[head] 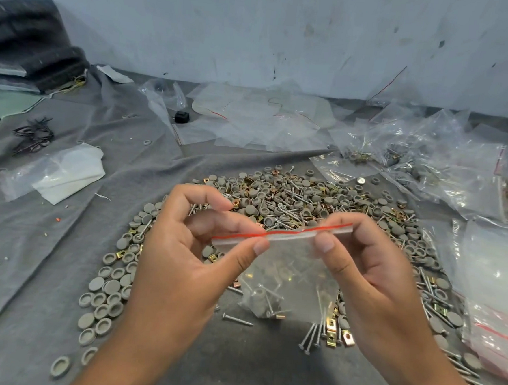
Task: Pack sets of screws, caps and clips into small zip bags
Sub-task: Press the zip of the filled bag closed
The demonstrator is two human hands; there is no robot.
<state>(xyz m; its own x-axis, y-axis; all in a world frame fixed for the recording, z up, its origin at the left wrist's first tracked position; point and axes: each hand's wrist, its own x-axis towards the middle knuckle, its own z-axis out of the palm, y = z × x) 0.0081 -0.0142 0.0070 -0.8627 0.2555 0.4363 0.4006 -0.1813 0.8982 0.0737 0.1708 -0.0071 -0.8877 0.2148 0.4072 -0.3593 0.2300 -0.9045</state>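
Single head view — worn on the person's head, facing forward and down toward 12 o'clock, close above the hands. The left hand (182,256) and right hand (370,278) fill the near field at 6 o'clock; the wall (288,29) closes the far field.

I note a clear zip bag (286,272) with a red stripe along its white seal. Beyond the bag, grey caps (279,194), silver screws (312,336) and brass-yellow and copper clips (332,328) lie on grey cloth (63,239). Far behind it, a black block (182,116) and a pale blue-white scuffed wall (288,29).
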